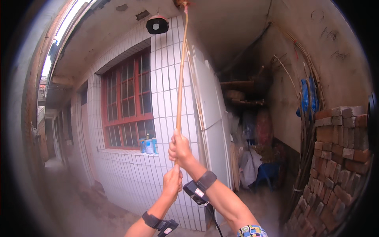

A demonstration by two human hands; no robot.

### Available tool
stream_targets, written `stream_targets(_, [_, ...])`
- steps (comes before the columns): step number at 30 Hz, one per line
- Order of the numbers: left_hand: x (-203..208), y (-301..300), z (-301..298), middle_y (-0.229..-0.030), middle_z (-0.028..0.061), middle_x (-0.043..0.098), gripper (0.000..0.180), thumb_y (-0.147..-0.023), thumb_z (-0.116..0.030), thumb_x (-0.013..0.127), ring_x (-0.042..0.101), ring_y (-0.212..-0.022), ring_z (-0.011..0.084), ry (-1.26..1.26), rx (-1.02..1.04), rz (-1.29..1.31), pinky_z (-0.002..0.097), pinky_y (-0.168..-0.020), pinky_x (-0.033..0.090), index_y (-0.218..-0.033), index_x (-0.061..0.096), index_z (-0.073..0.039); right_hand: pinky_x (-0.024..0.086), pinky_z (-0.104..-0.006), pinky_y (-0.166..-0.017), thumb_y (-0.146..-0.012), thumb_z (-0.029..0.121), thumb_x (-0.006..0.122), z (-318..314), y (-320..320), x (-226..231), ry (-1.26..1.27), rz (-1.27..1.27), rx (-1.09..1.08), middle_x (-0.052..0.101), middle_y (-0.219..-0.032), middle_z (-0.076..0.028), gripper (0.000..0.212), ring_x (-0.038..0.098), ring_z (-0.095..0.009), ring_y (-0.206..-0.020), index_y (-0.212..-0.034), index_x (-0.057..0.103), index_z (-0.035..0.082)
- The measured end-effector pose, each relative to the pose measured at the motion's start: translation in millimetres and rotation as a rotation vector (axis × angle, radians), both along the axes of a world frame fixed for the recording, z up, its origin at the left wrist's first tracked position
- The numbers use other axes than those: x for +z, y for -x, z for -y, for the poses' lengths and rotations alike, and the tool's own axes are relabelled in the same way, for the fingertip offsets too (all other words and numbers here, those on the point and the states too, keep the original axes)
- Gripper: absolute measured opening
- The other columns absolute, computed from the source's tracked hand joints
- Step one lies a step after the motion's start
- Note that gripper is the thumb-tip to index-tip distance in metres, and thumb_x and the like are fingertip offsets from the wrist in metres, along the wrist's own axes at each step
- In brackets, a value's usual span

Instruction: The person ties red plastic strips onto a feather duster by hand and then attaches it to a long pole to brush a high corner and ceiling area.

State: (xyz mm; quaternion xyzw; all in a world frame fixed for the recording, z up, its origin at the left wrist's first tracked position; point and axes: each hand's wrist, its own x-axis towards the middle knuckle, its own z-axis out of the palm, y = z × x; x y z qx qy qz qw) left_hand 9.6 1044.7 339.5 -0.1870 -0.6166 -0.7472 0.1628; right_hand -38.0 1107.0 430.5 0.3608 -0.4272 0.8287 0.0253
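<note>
Both my hands grip one long, light-brown wooden pole [180,91], held upright in front of me. My right hand [181,149] is wrapped round it higher up, and my left hand [172,182] is closed round its lower end, just below. At the top, a brownish, brush-like head [182,2] reaches up by the ceiling, partly cut off by the picture's edge. Something pinkish is wound round the pole just under this head. Each wrist wears a dark band with a small black device.
A dark round lamp [157,25] hangs left of the pole's top. Cans [148,145] stand on the sill of a red-framed window [128,91]. Pale panels [211,110] lean at the tiled wall's corner. Stacked bricks [339,150] and tall sticks [306,150] stand at right.
</note>
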Motion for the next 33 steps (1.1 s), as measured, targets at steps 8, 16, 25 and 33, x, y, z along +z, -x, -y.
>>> stream_targets(8, [-19,33,27,-0.042,-0.004,0.03,0.039,-0.087,-0.038,0.039,0.024,-0.031,0.0052,-0.019,0.03,-0.019,0.0208,-0.029,0.018,-0.064,0.042,-0.007,0.019,-0.0239,-0.026,-0.086,0.043,0.037,26,29,-20,0.01,0.061,-0.048,0.021,-0.041,0.004,0.038,0.022,-0.008,-0.028,-0.063,0.031,0.013])
stream_targets(16, [9,87,44,-0.049,-0.0052,0.037,0.039,-0.086,-0.04,0.04,0.035,-0.039,0.0023,0.02,0.053,-0.069,0.0165,-0.035,0.025,-0.064,0.043,-0.008,0.018,-0.0255,-0.029,-0.086,0.043,0.036,41,84,10,0.002,0.05,-0.054,0.02,-0.042,0.004,0.036,0.021,-0.008,-0.03,-0.066,0.032,0.013])
stream_targets(25, [-16,135,11,-0.053,-0.0047,0.035,0.037,-0.087,-0.037,0.04,0.034,-0.043,0.0032,-0.134,-0.019,-0.021,0.0199,-0.039,0.028,-0.063,0.044,-0.01,0.028,-0.0301,-0.031,-0.084,0.033,0.037,16,122,-6,-0.081,0.037,-0.286,0.032,-0.046,-0.003,0.03,0.03,-0.014,-0.032,-0.07,0.037,0.007])
stream_targets(33, [-24,163,-67,-0.048,-0.006,0.035,0.037,-0.083,-0.041,0.047,0.031,-0.037,0.0028,-0.112,0.044,-0.164,0.0175,-0.034,0.023,-0.071,0.049,-0.007,0.047,-0.0299,-0.061,-0.079,0.018,0.04,-90,164,-39,-0.487,-0.432,-0.3,0.058,-0.069,-0.013,0.026,0.058,-0.021,-0.064,-0.075,0.053,-0.004])
